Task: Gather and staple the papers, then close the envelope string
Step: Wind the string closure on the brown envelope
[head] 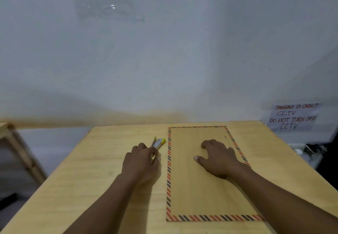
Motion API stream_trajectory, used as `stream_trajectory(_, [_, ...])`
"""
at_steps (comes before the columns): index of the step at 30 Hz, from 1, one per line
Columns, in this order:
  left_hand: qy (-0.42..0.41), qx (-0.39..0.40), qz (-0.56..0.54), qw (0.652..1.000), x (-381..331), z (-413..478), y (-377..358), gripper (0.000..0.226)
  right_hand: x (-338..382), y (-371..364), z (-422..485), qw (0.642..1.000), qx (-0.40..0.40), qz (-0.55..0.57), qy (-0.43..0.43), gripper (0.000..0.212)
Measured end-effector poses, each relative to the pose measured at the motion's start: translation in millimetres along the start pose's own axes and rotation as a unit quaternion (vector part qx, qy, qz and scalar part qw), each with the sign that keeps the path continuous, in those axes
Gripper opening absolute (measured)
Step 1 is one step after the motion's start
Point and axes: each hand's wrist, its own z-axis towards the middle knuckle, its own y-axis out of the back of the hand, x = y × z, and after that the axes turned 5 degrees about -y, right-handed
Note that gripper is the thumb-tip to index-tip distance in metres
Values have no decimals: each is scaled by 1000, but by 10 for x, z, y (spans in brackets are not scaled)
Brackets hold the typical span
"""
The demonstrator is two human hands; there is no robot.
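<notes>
Left hand (141, 162) grips yellow-and-metal stapler (158, 143); right hand (218, 158) spread flat on striped-edged kraft envelope (199, 188).

**Open table to the left, right half taken up**

The light wooden table (73, 188) lies bare across its whole left part, from the near edge to the far corner, so a hand could pass there freely. A bare strip of table also runs along the far edge, in front of the pale wall. The large brown envelope with a red-and-black striped border (197, 193) covers most of the right half, flat on the table. The right hand (217, 158) rests palm-down on it. Just left of the envelope, the left hand (142, 162) closes around the small yellow and silver stapler (158, 142), leaving only a narrow gap between stapler and envelope edge.
</notes>
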Motion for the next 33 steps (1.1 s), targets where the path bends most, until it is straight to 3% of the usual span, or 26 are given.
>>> stream_trajectory(23, [27,-54,19,998,23,34,-109,30,261,-74,446,1000,2,-6,-11,69])
stream_trajectory(33, [5,54,-1,999,66,6,134,33,253,-13,361,1000,22,2,-14,71])
